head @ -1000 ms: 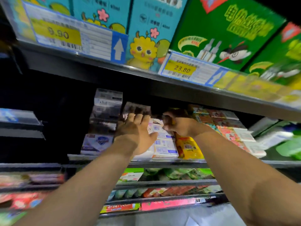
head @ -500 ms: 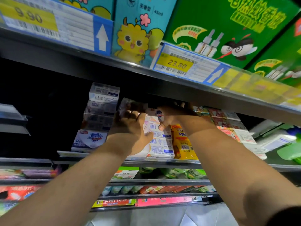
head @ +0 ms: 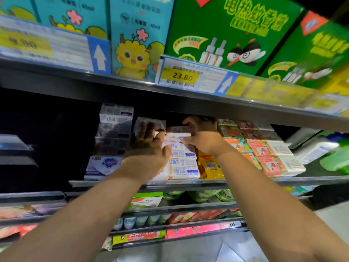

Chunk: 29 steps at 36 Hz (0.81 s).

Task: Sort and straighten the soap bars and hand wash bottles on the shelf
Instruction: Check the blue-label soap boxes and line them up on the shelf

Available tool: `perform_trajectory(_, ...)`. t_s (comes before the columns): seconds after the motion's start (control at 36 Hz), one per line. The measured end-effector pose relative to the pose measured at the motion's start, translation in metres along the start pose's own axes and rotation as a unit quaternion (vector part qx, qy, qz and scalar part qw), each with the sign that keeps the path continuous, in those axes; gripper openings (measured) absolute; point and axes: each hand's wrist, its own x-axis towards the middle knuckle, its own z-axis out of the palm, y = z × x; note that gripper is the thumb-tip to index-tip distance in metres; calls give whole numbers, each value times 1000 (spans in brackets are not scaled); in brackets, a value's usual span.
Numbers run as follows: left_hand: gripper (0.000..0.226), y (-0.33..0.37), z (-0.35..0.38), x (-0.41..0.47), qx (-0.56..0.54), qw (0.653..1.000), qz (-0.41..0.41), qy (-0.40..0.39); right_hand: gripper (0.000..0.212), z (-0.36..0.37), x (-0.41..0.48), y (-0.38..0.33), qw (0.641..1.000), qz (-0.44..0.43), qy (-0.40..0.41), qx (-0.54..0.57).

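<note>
A stack of white soap boxes (head: 184, 168) with blue barcode panels stands in the middle of the shelf (head: 311, 179). My left hand (head: 149, 152) lies flat against the stack's left side, fingers spread. My right hand (head: 203, 138) pinches the top white soap box (head: 176, 137) of that stack from the right. To the left rises a taller pile of white and blue soap boxes (head: 113, 140). Yellow soap packs (head: 210, 165) stand right of the white stack. Orange and pink soap boxes (head: 264, 152) fill the row further right.
The shelf above (head: 132, 86) hangs low over my hands and carries teal and green boxes with a 23.80 price tag (head: 182, 76). Green and white bottles (head: 336, 157) lie at the far right. Lower shelves (head: 179, 207) hold more packs. The far left is dark.
The view has tilted slightly. My right hand has shifted from the back of the stack onto the top white box; my left hand stays against the stack's left side.
</note>
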Motion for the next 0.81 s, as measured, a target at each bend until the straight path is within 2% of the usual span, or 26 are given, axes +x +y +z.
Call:
perform_trajectory(0.11,63,0,5,2,3,1000,0,10,38,-5,-23,2,975,4,113,191)
perform_trajectory(0.17,72,2,3,2,16,1000,6,13,39,-10,-35,0,947,31,151,283)
perform_trajectory(0.25,73,2,0,2,31,999,11,4,42,-13,-54,-1,906,81,179,374)
perform_trajectory(0.31,72,3,-3,0,57,998,30,12,44,-14,-72,-1,862,105,187,460)
perform_trajectory(0.39,73,-1,0,0,92,995,26,-36,44,-13,-98,-7,804,149,186,545)
perform_trajectory(0.5,64,4,-6,3,102,990,-3,-102,30,-11,-128,-13,734,187,170,630)
perform_trajectory(0.58,60,8,-13,9,115,985,23,-127,21,-5,-142,-11,727,211,138,639)
perform_trajectory(0.67,59,19,-27,4,77,991,38,-99,10,-5,-154,-8,708,245,108,653)
perform_trajectory(0.72,58,33,-36,-11,67,992,84,-64,6,-6,-161,-5,685,253,92,677)
perform_trajectory(0.75,62,41,-42,-23,45,991,114,-61,2,-6,-165,-3,677,252,83,687)
perform_trajectory(0.81,77,50,-43,-46,-31,979,192,-64,8,-9,-173,1,665,241,68,704)
